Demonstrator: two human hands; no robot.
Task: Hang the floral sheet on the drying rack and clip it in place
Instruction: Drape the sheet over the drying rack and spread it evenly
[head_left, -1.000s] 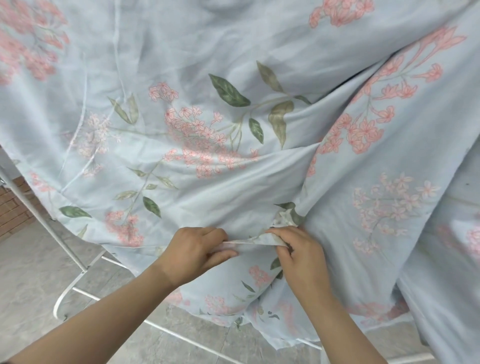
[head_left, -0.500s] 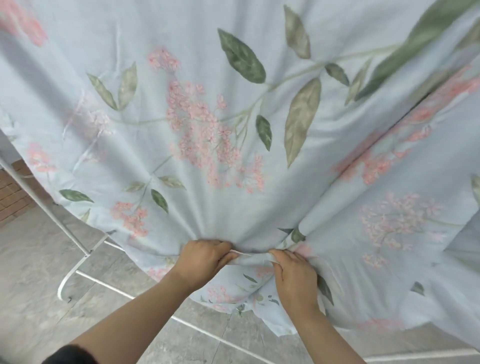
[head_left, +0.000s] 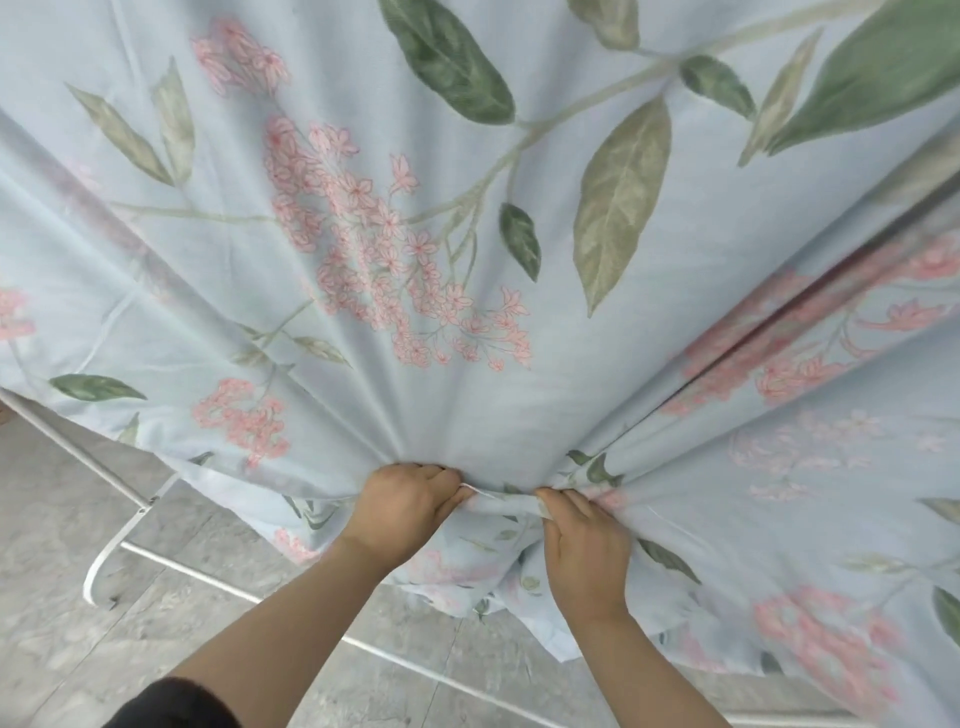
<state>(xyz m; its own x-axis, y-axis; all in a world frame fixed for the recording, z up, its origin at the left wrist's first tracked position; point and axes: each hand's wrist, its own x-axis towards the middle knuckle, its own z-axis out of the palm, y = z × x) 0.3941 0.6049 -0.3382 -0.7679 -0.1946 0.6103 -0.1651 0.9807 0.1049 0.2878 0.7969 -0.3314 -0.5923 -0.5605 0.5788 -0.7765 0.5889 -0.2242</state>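
1. Both hands keep their hold on the hem of the pale blue fabric sheet printed with pink blossoms and green leaves. The left hand is fisted round a bunch of edge. The right hand pinches it, thumb over curled fingers, with a short taut strip between the two.
2. Against a second ago, the cloth above the grip is drawn tighter, and pleats now fan upward from both fists. This reads as pulling the sheet straight: hanging, not yet clipping.
3. The sheet spreads above and right of the grip; a loose corner dangles below.
4. The white tubular metal drying rack shows only left of and below the grip. Its top rail is hidden, so whether the sheet lies over it cannot be told.
5. No clip in view. Left fingertips are buried in the fabric.
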